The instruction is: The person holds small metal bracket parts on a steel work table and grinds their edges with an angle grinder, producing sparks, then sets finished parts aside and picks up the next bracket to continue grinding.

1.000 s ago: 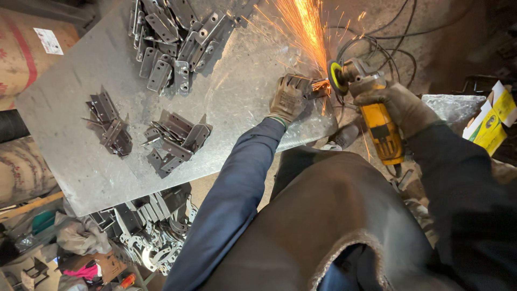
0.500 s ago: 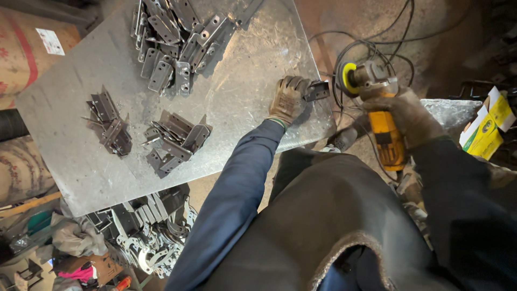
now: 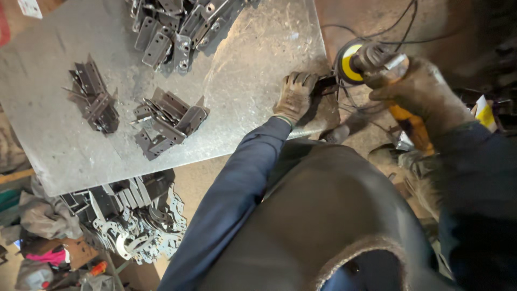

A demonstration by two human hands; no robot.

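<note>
I look down over my own chest, a dark apron and blue sleeves filling the lower part of the view. My left hand point(image 3: 295, 96), in a worn tan work glove, lies with its fingers curled down on a small dark metal bracket point(image 3: 326, 84), pressing it against the near right corner of the tabletop point(image 3: 258, 64), a scratched grey steel sheet. How tightly the fingers close around the bracket I cannot tell; they rest on top of it.

My right hand point(image 3: 423, 94), also gloved, is wrapped fully closed around the body of a yellow angle grinder point(image 3: 377, 70). The grinder's disc point(image 3: 349, 63) sits just to the right of my left hand's fingertips, right beside the bracket's outer end; whether disc and bracket touch I cannot make out. Black cables point(image 3: 401, 21) trail away beyond the grinder over a brown floor.

Further to the left of my left hand, well apart from it, a cluster of dark folded brackets point(image 3: 169, 121) stands on the tabletop, and a second, smaller cluster point(image 3: 94, 99) lies beyond that. Ahead of my left hand, at the far edge, a heap of lighter grey brackets with holes point(image 3: 177, 27) is piled up.

Below the tabletop's near edge, down to my left, a stack of flat cut steel plates point(image 3: 134, 226) lies on the floor among rags.
</note>
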